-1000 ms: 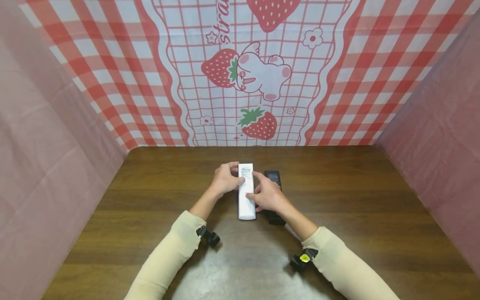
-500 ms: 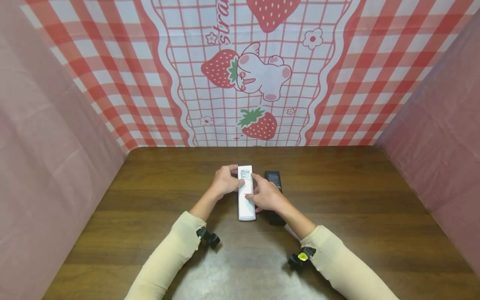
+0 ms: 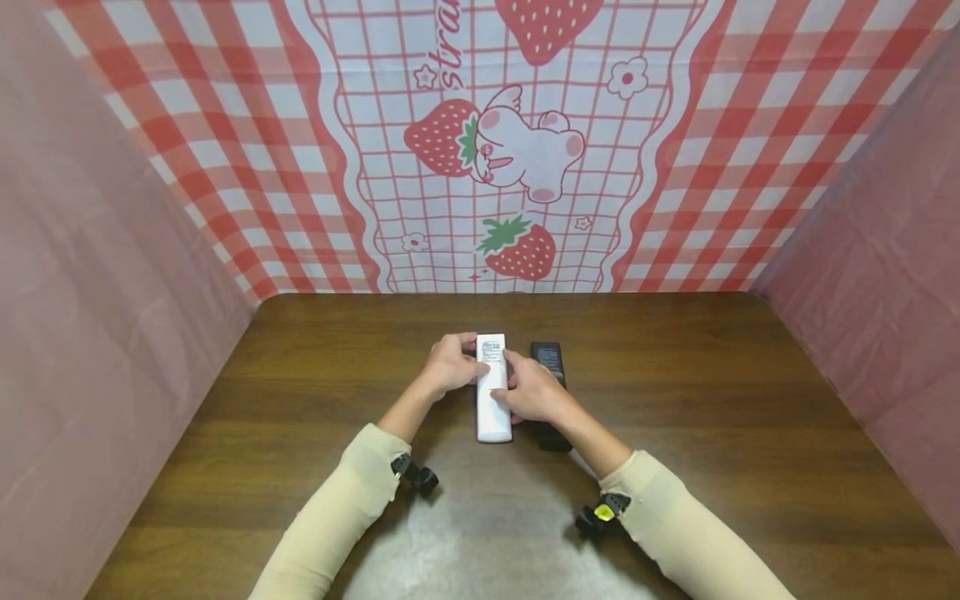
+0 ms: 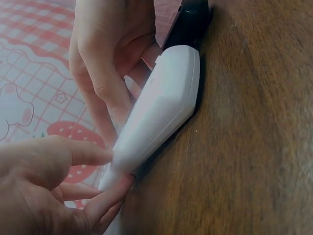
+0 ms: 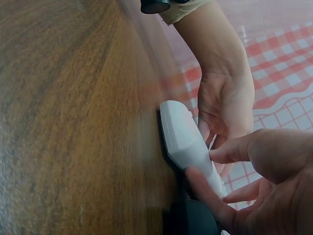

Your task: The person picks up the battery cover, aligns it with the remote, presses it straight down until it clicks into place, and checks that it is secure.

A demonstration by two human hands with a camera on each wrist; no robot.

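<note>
A white remote control [image 3: 493, 423] lies back side up on the brown table, its printed label toward the far end. My left hand [image 3: 450, 364] holds its left side near the far end, thumb on the back. From the right, my right hand [image 3: 534, 390] grips it, the thumb pressing mid-back. The left wrist view shows the remote's rounded near end [image 4: 164, 100] close against the wood. Beside it on the right is a black remote control [image 3: 547, 357], partly covered by my right hand and wrist. The underside of the white remote is hidden.
The wooden table [image 3: 675, 400] ends at a red-and-white checked cloth [image 3: 300, 217] with strawberry prints at the back. Pink cloth walls [image 3: 877, 217] rise on the left and right. Black wrist cameras [image 3: 426, 481] hang from both sleeves.
The white remote's far end has come slightly down and nearer, and both hands have shifted a little with it. The black remote stays where it was.
</note>
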